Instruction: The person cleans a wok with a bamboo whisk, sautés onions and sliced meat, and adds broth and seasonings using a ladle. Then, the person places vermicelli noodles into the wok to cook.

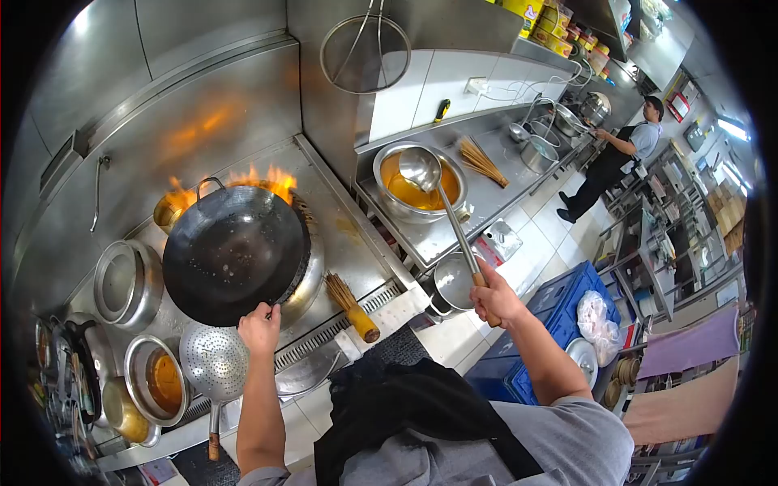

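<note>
My left hand [259, 328] is closed on the near edge of a black wok [235, 255], at its handle. The wok sits tilted over the burner, with flames rising behind its far rim; a few pale specks show inside it. My right hand [496, 298] grips the wooden handle of a long ladle [455, 219]. The ladle's bowl is over a steel pot [381, 166] of amber liquid that looks like oil. Whether the bowl touches the liquid, I cannot tell. Below the wok, near my left wrist, lies a perforated skimmer [214, 362].
A bamboo brush [352, 309] lies on the stove's front edge. Steel bowls [121, 279] and a basin of orange liquid [138, 381] stand at left. A strainer [365, 53] hangs above. Blue bins [535, 324] stand at right; another person [620, 154] stands farther back.
</note>
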The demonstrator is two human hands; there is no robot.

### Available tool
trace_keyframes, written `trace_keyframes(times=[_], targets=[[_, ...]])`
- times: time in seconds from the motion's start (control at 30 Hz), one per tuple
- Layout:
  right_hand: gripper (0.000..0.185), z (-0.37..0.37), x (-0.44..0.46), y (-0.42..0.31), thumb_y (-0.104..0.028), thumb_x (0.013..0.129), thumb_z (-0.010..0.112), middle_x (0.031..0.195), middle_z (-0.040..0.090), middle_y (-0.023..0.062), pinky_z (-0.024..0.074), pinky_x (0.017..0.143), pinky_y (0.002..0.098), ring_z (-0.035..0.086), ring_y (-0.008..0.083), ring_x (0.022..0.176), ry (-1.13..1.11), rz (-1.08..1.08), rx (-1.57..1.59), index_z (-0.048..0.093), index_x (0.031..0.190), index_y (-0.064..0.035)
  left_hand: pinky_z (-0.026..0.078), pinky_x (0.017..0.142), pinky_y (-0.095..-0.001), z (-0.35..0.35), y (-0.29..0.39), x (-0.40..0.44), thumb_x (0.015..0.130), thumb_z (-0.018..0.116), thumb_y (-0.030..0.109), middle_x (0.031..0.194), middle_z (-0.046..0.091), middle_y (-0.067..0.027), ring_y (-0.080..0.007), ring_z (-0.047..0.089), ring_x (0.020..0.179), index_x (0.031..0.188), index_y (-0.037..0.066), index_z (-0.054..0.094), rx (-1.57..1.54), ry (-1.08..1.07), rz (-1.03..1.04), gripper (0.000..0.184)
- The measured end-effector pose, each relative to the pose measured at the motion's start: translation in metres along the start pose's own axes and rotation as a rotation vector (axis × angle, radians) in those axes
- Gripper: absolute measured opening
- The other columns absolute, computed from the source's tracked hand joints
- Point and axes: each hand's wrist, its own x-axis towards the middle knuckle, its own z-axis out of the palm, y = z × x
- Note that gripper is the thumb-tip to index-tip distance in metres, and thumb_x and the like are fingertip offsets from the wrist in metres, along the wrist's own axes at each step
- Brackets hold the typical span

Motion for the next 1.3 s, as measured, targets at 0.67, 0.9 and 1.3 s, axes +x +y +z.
trace_keyframes(times=[0.67,0.9,1.3], targets=[[0.080,0.018,0.077,-0.046,-0.007,0.091,0.059,0.074,0.045,0.0068,0.0356,0.036,0.0253,0.041,0.0106,0.040,-0.720,0.265,0.542,0.019,0.157,-0.0302,0.042,0.093,-0.0446,-0.029,0.029,-0.013,0.074,0.077,0.014,0.101,0.060,-0.0066,-0.0307,0.055,0.100,0.093,0.011,0.069,-0.040,0.114,-0.116,0.020],[0.087,0.116,0.219,-0.043,0.002,0.085,0.055,0.075,0.052,0.0068,0.0406,0.039,0.0286,0.047,0.0138,0.045,-0.905,0.086,-0.022,0.013,0.158,-0.0191,0.045,0.097,-0.0427,-0.081,0.116,-0.133,0.078,0.072,0.006,0.116,0.058,-0.0139,-0.0357,0.054,0.113,0.100,0.006,0.067,-0.039,0.198,-0.559,0.023],[0.053,0.222,0.248,0.005,-0.009,0.099,0.049,0.088,0.049,0.0066,0.0382,0.043,0.0220,0.042,0.0077,0.052,-1.294,0.518,0.487,0.034,0.149,-0.0195,0.050,0.085,-0.0373,-0.179,0.366,-0.409,0.086,0.067,0.014,0.099,0.061,-0.0123,-0.0283,0.062,0.097,0.101,0.004,0.066,0.369,0.712,-1.556,0.019]])
